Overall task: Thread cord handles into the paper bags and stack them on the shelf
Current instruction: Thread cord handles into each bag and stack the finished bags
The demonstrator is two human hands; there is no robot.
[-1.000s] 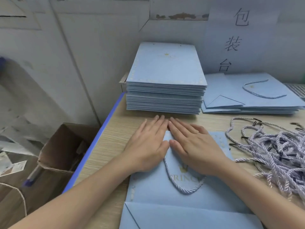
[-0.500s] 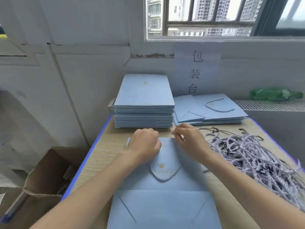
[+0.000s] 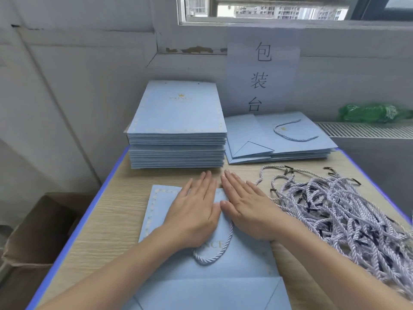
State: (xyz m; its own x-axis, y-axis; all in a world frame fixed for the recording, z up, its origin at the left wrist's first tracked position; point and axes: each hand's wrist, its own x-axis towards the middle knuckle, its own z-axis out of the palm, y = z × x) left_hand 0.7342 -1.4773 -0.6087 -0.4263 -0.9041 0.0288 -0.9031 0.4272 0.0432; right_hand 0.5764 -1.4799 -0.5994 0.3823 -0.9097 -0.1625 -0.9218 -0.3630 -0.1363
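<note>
At the lower middle of the frame, we press our left hand (image 3: 192, 217) and right hand (image 3: 245, 210) flat, fingers straight, on the paper bag (image 3: 223, 274), gripping nothing. Its cord handle (image 3: 214, 257) loops out below our palms. We judge the bag light, stiff and easily creased, best lifted by its side edges; the loose cords (image 3: 344, 211) at right look limp and tangle-prone.

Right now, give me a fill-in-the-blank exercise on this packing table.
1. Both hands, left and right, press flat on the ____ paper bag.
2. The loose cord handles lie to the person's ____.
3. The tall bag stack stands ____ the hands.

Missing words: blue; right; behind
</note>
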